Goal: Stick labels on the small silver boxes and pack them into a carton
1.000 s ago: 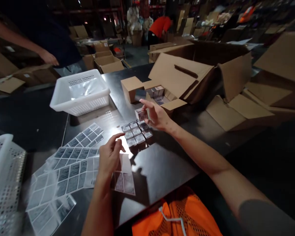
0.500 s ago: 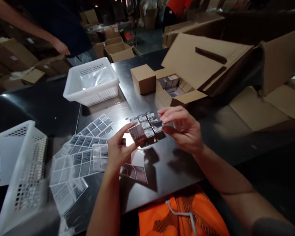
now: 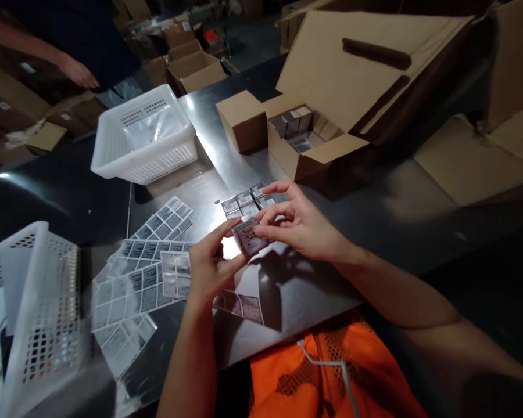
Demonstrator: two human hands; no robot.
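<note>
Left hand (image 3: pixel 209 264) and right hand (image 3: pixel 303 223) pinch one small box (image 3: pixel 249 238) together above dark table (image 3: pixel 296 290), beside box cluster (image 3: pixel 246 203).

Small box (image 3: pixel 249 237) sits between left hand (image 3: pixel 209 264) and right hand (image 3: pixel 303 226), above the counter (image 3: pixel 296 290) – near its front edge. Just behind it, a cluster of small boxes (image 3: pixel 246 202) on the counter. Label sheets (image 3: pixel 143 273) lie to the left of the hands, spread toward the near-left basket (image 3: pixel 30 313). A second basket (image 3: pixel 143 136) stands further back, left of centre. Behind the cluster & to the right, an open carton (image 3: pixel 314 151) w/ more boxes inside; a closed carton (image 3: pixel 242 119) touches its left side. Another person's hand (image 3: pixel 76 72) is far back left, beyond the counter.
</note>
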